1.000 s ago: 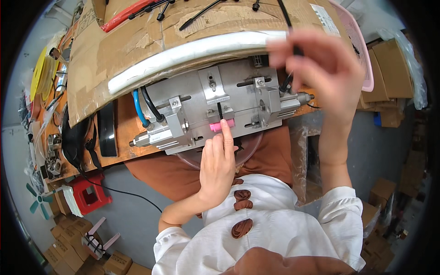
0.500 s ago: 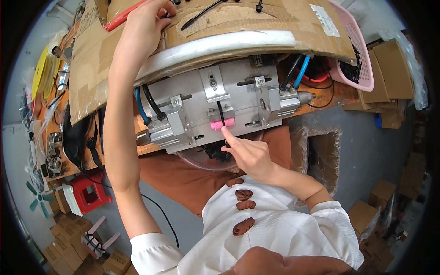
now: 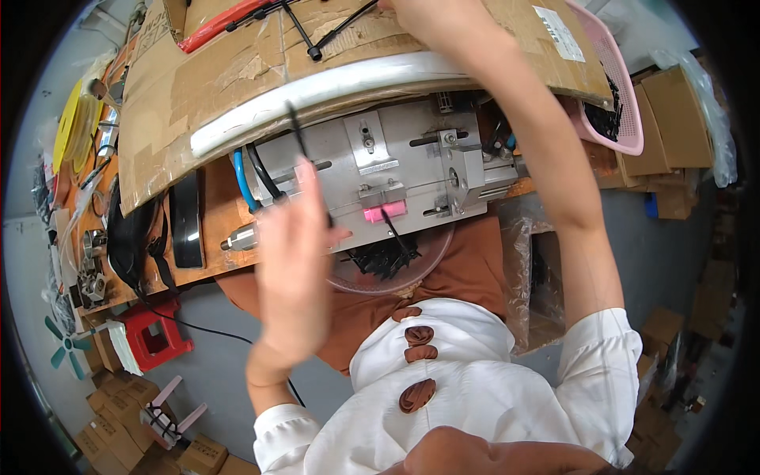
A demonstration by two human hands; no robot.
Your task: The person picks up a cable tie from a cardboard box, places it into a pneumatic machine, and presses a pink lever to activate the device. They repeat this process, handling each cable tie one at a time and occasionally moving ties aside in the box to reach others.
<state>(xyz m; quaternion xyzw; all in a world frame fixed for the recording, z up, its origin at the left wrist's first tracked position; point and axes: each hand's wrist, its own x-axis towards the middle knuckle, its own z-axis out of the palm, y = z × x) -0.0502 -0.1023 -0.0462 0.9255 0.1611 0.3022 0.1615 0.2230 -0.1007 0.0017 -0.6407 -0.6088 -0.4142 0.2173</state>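
Note:
My left hand (image 3: 294, 269), smeared by motion, is left of the metal fixture (image 3: 348, 146) with its fingers round a slim black rod (image 3: 298, 131) that points up and away. At the top edge my right hand (image 3: 435, 20) reaches over the cardboard; its fingertips meet the end of another black rod (image 3: 346, 25), and the rest of the fingers is cut off. A pink block (image 3: 385, 210) sits at the fixture's front. From it a third black rod (image 3: 394, 231) slants down over a clear bowl (image 3: 427, 273) of black parts on my lap.
Cardboard (image 3: 237, 87) with a white foam strip (image 3: 332, 83) along its edge covers the fixture's far side. Blue and black hoses (image 3: 241, 182) run beneath. A pink basket (image 3: 629, 103) of black parts stands far right; a red stool (image 3: 162, 336) is lower left.
My left hand came down from the cardboard toward me, bringing a black rod. My right hand left the pink block and went up to the cardboard. The rod at the block now slants downward.

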